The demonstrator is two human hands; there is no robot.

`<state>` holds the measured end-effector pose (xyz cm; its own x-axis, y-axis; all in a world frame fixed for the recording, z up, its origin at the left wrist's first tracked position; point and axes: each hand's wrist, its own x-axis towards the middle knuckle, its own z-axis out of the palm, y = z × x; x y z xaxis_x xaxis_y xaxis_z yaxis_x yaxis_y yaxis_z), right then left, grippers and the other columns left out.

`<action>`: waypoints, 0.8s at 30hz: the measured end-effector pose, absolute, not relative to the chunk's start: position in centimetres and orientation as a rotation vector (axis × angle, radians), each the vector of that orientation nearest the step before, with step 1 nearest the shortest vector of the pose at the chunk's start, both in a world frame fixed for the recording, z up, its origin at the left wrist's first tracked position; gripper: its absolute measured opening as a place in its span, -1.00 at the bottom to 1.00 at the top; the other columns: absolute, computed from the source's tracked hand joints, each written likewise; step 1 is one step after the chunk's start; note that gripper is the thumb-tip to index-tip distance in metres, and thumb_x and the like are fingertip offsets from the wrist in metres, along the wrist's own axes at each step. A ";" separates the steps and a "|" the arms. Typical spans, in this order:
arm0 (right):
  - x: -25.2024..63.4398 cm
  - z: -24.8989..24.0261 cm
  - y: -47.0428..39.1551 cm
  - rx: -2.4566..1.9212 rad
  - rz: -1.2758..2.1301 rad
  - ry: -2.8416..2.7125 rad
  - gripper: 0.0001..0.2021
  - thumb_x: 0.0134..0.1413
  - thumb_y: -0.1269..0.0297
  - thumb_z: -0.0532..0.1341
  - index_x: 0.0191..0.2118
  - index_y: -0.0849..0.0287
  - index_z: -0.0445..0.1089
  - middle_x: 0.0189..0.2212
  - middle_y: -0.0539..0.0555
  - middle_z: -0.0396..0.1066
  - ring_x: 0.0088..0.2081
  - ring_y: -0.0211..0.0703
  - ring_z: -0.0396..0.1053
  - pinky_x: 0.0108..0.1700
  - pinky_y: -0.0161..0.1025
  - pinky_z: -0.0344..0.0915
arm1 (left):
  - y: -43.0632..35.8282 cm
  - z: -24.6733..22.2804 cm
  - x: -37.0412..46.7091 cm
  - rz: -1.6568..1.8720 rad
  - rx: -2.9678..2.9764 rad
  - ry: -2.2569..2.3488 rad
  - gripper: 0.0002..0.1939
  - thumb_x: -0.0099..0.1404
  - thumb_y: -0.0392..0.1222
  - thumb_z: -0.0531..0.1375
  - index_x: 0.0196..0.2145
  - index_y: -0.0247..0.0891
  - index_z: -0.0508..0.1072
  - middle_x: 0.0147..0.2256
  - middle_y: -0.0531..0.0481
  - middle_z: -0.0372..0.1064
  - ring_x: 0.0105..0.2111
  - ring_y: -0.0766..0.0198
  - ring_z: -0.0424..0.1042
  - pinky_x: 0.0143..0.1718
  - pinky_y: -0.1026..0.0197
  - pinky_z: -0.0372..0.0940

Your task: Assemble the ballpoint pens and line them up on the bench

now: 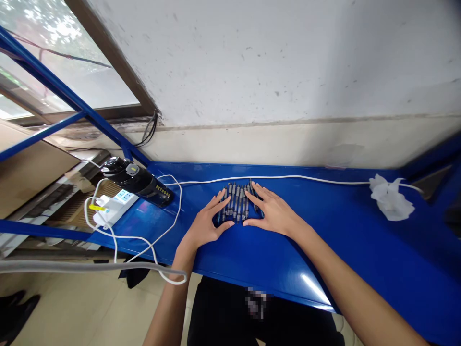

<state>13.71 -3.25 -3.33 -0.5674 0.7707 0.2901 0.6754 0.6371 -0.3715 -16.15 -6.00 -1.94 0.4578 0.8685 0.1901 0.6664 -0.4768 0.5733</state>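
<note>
Several clear-barrelled pens [236, 203] with dark grips lie side by side in a row on the blue shelf top [248, 250], pointing away from me. At the row's left side is my left hand [208, 220], thumb and fingers apart, fingertips touching the outer pens. My right hand [273, 211] mirrors it on the right side, its thumb near the pens' near ends and its fingers stretched along the far part. The two thumbs almost meet in front of the row. Fingers cover part of the outermost pens on both sides.
A black bottle [144, 182] stands at the left beside a white power strip [117, 206] with a yellow-tagged plug. A white cable [288, 177] runs along the back edge and loops at the left. Crumpled white tissue [392, 199] lies at the right. A wall [273, 62] rises behind.
</note>
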 end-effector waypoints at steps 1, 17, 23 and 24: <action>13.6 -3.3 -3.3 -1.129 0.307 -2.434 0.04 0.16 -0.45 0.30 0.56 0.10 0.15 0.60 0.29 -0.16 0.52 0.47 0.04 0.48 0.38 0.17 | -6.0 -2.0 -16.1 0.652 2.296 1.282 -0.19 0.44 0.14 0.34 0.52 0.12 0.16 0.56 -0.01 -0.03 0.54 -0.12 0.00 0.56 -0.34 0.00; 14.7 -1.6 -3.2 -1.124 0.289 -2.464 0.00 0.13 -0.50 0.27 0.48 0.10 0.28 0.38 0.35 0.30 0.32 0.42 0.35 0.32 0.42 0.33 | -6.1 -1.6 -16.6 0.797 2.278 1.273 -0.33 0.43 0.06 0.36 0.43 0.06 0.35 0.45 -0.06 0.27 0.48 -0.14 0.19 0.50 -0.43 0.12; 15.0 -1.2 -3.3 -1.107 0.358 -2.445 -0.07 0.18 -0.42 0.31 0.46 0.12 0.30 0.28 0.32 0.35 0.08 0.27 0.49 0.13 0.28 0.49 | -6.4 -1.2 -16.4 0.836 2.242 1.218 -0.33 0.42 0.02 0.38 0.42 0.03 0.38 0.41 -0.07 0.33 0.41 -0.14 0.32 0.47 -0.39 0.21; 14.8 -1.3 -3.3 -1.085 0.369 -2.447 -0.09 0.19 -0.41 0.31 0.46 0.11 0.30 0.29 0.32 0.34 0.12 0.29 0.47 0.16 0.28 0.48 | -6.4 -1.1 -16.4 0.828 2.241 1.207 -0.33 0.41 0.02 0.39 0.41 0.03 0.38 0.41 -0.07 0.32 0.41 -0.14 0.32 0.47 -0.38 0.22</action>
